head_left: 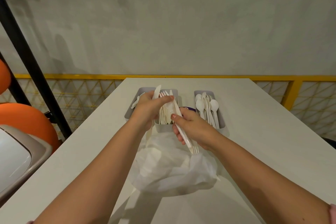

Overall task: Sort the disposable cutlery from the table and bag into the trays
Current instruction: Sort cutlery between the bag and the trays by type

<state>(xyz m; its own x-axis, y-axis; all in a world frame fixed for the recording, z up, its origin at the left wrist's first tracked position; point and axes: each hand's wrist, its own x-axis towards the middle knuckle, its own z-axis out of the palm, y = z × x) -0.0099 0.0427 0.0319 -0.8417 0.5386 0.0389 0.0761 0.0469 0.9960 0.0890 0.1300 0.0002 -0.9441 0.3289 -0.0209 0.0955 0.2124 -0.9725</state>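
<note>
Three grey trays stand at the far side of the white table (254,151): a left tray (129,111) with knives, a middle tray (163,127) with forks, and a right tray (221,123) with white spoons (207,107). My left hand (149,109) hovers over the left and middle trays, holding a white knife (156,91) that points away from me. My right hand (190,127) grips a bundle of white cutlery (183,132), fork tines showing at its near end. A crumpled translucent white bag (172,169) lies on the table under both hands.
A small purple object (188,109) sits between the middle and right trays. Left of the table are a black post (27,56), orange shapes (27,123) and a beige-and-white bin (18,160). A yellow mesh railing (294,92) runs behind the table below a grey wall.
</note>
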